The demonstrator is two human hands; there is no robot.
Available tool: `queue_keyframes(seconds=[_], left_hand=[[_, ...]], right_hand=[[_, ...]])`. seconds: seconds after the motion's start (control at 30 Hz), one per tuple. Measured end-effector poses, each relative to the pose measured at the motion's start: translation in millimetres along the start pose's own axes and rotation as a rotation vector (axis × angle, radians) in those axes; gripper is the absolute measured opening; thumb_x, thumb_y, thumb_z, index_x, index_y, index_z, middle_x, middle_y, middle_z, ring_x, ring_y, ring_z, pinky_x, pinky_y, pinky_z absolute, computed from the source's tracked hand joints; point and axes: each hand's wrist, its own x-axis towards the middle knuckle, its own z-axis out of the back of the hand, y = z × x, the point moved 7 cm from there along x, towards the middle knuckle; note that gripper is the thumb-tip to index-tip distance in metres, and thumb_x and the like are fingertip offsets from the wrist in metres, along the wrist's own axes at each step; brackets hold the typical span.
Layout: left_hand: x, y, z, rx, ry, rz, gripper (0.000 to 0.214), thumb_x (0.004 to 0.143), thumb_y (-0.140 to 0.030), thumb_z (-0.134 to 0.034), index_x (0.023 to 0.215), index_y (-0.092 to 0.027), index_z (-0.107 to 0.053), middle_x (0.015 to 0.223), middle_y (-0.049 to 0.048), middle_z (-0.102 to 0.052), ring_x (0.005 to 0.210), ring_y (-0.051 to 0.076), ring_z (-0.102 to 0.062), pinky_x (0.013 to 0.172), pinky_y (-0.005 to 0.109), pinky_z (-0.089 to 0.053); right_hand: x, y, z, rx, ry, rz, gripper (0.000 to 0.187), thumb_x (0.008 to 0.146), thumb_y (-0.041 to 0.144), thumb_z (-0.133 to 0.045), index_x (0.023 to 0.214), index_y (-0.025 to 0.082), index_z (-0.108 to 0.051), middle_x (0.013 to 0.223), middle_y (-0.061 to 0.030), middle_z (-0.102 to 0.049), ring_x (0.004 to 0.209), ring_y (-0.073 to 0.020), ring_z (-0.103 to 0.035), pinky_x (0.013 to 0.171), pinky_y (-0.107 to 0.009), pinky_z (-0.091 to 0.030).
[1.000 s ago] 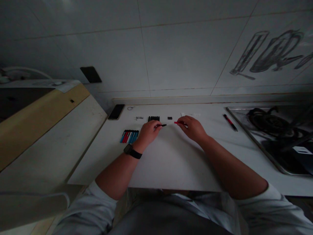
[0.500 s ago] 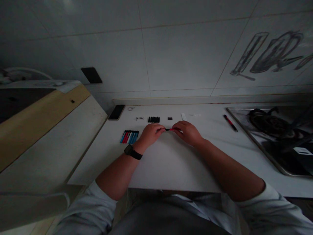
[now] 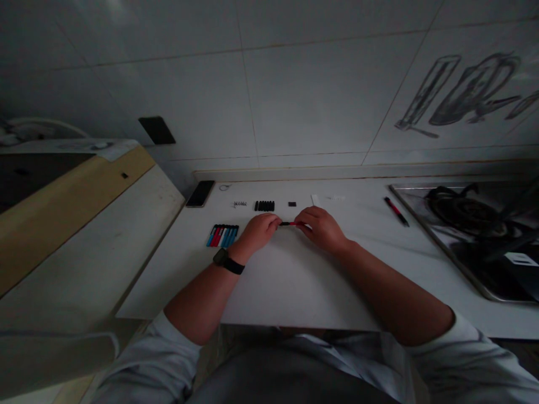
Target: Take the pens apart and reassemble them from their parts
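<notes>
Between my two hands, a little above the white countertop, is a thin black and red pen. My left hand pinches its black end, and my right hand grips the red part. The fingers of both hands hide the pen's ends. Just beyond my left hand lies a row of short black pen parts. Left of that hand sit several blue, red and white pen barrels side by side. Small springs lie behind them. A small dark square piece rests beyond the gap between my hands.
A whole red and black pen lies at the right, beside a gas stove. A phone is at the counter's back left corner. Behind my right hand are a white strip and small clear pieces. A tiled wall rises behind.
My left hand has shifted slightly left, and a bit more of the pen's black part shows between my hands. Both hands keep their hold.
</notes>
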Motion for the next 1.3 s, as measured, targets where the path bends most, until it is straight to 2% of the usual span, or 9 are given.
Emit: queue_keyframes(seconds=[0.53,0.73,0.87,0.93,1.03,1.1,1.17,1.23,1.3], left_hand=[[-0.4,6.6,-5.5,-0.046,0.048,0.074,0.029,0.103,-0.023,-0.049,0.085,-0.018,-0.071,0.087,0.0064,-0.074,0.082,0.021,-0.066,0.076,0.032,-0.048],[-1.7,-0.3,2.9,-0.137,-0.074,-0.026,0.011,0.098,-0.025,-0.062,0.104,-0.020,-0.069,0.102,0.0055,-0.073,0.096,0.020,-0.067,0.088,0.033,-0.052],[-3.3,2.2,6.0,-0.141,-0.119,-0.004,0.023,0.099,-0.032,-0.062,0.119,-0.020,-0.065,0.109,0.0064,-0.071,0.098,0.019,-0.067,0.091,0.034,-0.053],[-2.9,2.8,5.4,-0.094,-0.088,0.011,0.023,0.105,-0.034,-0.051,0.109,-0.020,-0.068,0.105,0.0068,-0.071,0.098,0.020,-0.066,0.091,0.035,-0.053],[-2.3,1.7,2.9,-0.035,-0.023,0.013,0.036,0.108,-0.034,-0.041,0.087,-0.019,-0.066,0.092,0.0062,-0.070,0.091,0.020,-0.065,0.087,0.036,-0.052],[-2.5,0.5,2.4,-0.031,-0.017,0.002,0.029,0.106,-0.031,-0.047,0.087,-0.019,-0.065,0.090,0.0054,-0.068,0.089,0.020,-0.064,0.085,0.035,-0.051],[-3.3,0.4,3.9,-0.053,-0.058,-0.009,0.011,0.100,-0.028,-0.059,0.097,-0.019,-0.064,0.096,0.0050,-0.068,0.089,0.019,-0.064,0.084,0.034,-0.051],[-4.2,2.2,4.9,-0.093,-0.092,0.000,0.019,0.095,-0.029,-0.068,0.110,-0.020,-0.062,0.102,0.0050,-0.068,0.090,0.019,-0.064,0.084,0.033,-0.052],[-4.3,3.6,4.5,-0.114,-0.089,0.010,0.022,0.096,-0.032,-0.066,0.114,-0.020,-0.061,0.104,0.0051,-0.069,0.092,0.019,-0.065,0.085,0.033,-0.052]], right_hand=[[1.0,11.5,5.6,-0.119,0.005,0.050,0.016,0.102,0.023,-0.060,0.105,0.020,-0.075,0.101,-0.0088,-0.075,0.096,-0.0242,-0.064,0.087,-0.037,-0.042],[-0.3,-1.7,1.6,-0.076,0.010,-0.046,0.016,0.101,0.025,-0.060,0.104,0.020,-0.075,0.100,-0.0088,-0.076,0.091,-0.0232,-0.065,0.083,-0.036,-0.042],[0.1,-2.9,2.4,-0.062,0.005,-0.054,0.016,0.101,0.024,-0.060,0.104,0.020,-0.075,0.101,-0.0089,-0.076,0.091,-0.0230,-0.065,0.083,-0.035,-0.042],[0.6,-1.5,3.7,-0.053,0.001,-0.052,0.017,0.102,0.024,-0.059,0.104,0.020,-0.075,0.100,-0.0086,-0.076,0.090,-0.0227,-0.065,0.083,-0.035,-0.042],[1.0,0.0,4.4,-0.046,0.006,-0.045,0.017,0.102,0.025,-0.059,0.104,0.020,-0.075,0.100,-0.0081,-0.076,0.090,-0.0225,-0.065,0.083,-0.035,-0.043],[0.7,-0.9,3.8,-0.049,0.012,-0.044,0.017,0.102,0.026,-0.059,0.104,0.020,-0.075,0.100,-0.0083,-0.076,0.090,-0.0228,-0.066,0.082,-0.036,-0.043],[0.2,-3.0,3.3,-0.053,0.011,-0.050,0.017,0.102,0.026,-0.060,0.103,0.020,-0.076,0.100,-0.0088,-0.076,0.090,-0.0232,-0.066,0.082,-0.036,-0.043],[-0.5,-5.3,3.2,-0.052,0.005,-0.056,0.017,0.101,0.026,-0.060,0.103,0.021,-0.076,0.100,-0.0093,-0.076,0.090,-0.0235,-0.066,0.082,-0.037,-0.043],[-0.9,-6.4,3.5,-0.048,-0.003,-0.056,0.018,0.102,0.027,-0.059,0.104,0.021,-0.076,0.100,-0.0095,-0.076,0.091,-0.0235,-0.066,0.082,-0.037,-0.043]])
